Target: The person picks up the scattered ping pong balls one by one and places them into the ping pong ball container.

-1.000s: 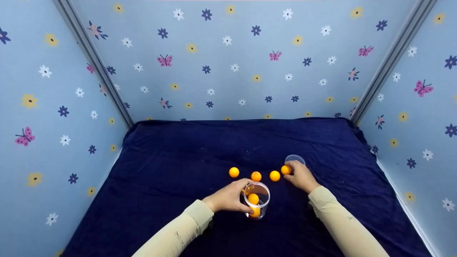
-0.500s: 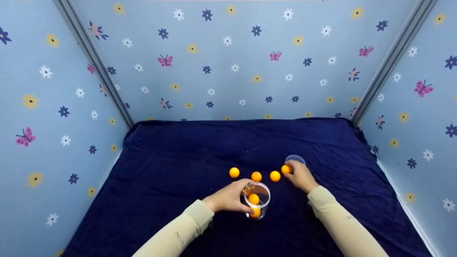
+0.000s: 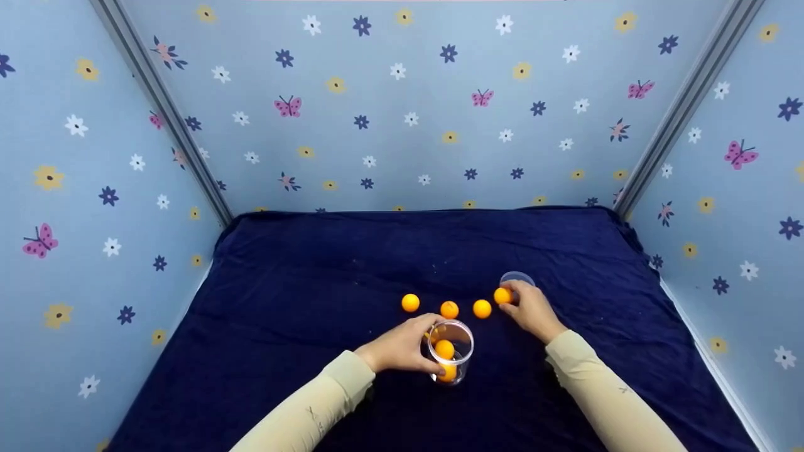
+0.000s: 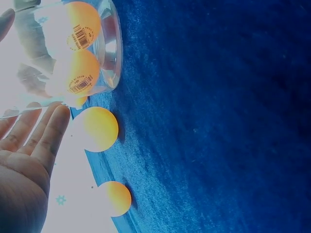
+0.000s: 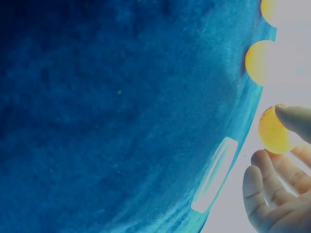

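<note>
- Blue patterned walls [image 3: 377,94] around navy cloth [image 3: 301,270]
- Left hand [image 3: 402,345]: grip curled round upright clear jar [image 3: 472,345], orange balls [image 3: 445,349] inside
- Right hand [image 3: 532,311]: grip pinching another ball [image 3: 502,295], well apart from jar
- Three loose balls [image 3: 449,309] in rough row on cloth, beyond jar
- Clear lid [image 3: 517,276] on cloth, partly behind right hand

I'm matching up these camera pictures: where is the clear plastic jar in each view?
Head: clear plastic jar low, slightly right of centre, in the left hand.
Left wrist: jar in the upper left corner, cut off by the edge.
Right wrist: not in it.
Shared landmark: the blue cloth, visible in all three views.
</note>
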{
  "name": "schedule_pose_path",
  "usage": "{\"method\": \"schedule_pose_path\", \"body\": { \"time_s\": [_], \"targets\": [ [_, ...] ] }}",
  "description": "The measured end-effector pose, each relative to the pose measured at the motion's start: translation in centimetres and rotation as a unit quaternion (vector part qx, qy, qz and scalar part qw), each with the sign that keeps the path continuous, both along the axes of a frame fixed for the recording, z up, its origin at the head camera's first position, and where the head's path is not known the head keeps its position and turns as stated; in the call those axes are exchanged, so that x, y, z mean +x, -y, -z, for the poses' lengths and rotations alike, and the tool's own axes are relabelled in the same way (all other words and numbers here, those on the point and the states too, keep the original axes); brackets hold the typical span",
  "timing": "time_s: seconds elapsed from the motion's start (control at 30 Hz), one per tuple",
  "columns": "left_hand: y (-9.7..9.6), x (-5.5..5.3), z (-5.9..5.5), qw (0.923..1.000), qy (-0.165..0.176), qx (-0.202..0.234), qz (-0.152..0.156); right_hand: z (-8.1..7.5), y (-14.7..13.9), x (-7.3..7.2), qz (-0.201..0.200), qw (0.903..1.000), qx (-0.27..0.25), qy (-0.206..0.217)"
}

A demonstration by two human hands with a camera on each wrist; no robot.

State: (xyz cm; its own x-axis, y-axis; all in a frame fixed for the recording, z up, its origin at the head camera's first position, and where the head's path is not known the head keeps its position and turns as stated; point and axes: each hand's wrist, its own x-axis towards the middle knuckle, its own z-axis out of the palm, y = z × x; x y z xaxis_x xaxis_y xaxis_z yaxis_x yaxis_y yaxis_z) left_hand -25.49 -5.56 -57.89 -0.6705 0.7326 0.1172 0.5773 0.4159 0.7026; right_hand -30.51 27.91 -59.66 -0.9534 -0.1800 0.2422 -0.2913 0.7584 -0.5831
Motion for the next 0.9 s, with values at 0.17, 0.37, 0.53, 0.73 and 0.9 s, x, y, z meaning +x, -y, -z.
{"method": "schedule_pose_path", "body": {
  "time_s": [0.17,0.37,0.53,0.73,0.9],
  "targets": [
    [0.0,0.0,0.0,1.0,-0.001,-0.001,0.0,-0.5,0.1,0.7,-0.001,0.9999,-0.011,-0.012],
    [0.1,0.0,0.2,1.0,0.0,0.003,-0.001,-0.9,0.2,1.3,-0.001,0.9997,-0.02,-0.016],
    [0.1,0.0,0.2,1.0,0.001,0.005,0.002,-1.3,0.3,1.7,-0.001,0.9996,-0.026,-0.013],
    [0.0,0.1,0.2,1.0,0.001,0.006,0.003,-1.8,0.8,2.3,-0.009,0.9987,-0.043,-0.027],
    [0.1,0.0,0.2,0.9999,-0.006,0.011,0.004,-2.1,1.3,2.6,-0.021,0.9971,-0.054,-0.05]
  ]
}}
